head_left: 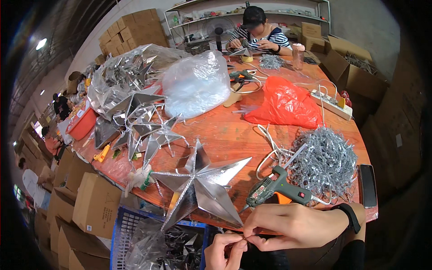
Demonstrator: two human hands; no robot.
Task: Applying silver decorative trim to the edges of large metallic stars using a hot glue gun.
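My left hand and my right hand meet at the table's front edge, fingertips pinched together. Whatever sits between them is too small to name. Just above lies a large silver star, with silver trim along some of its ridges. Right behind my right hand, a dark green glue gun rests on its side with its nozzle toward the star. A tangled heap of silver tinsel garland is to its right.
A red plastic bag, a clear bag and more silver stars cover the wooden table. A phone lies at the right edge, a power strip behind. Below left stands a blue crate. Across sits another person.
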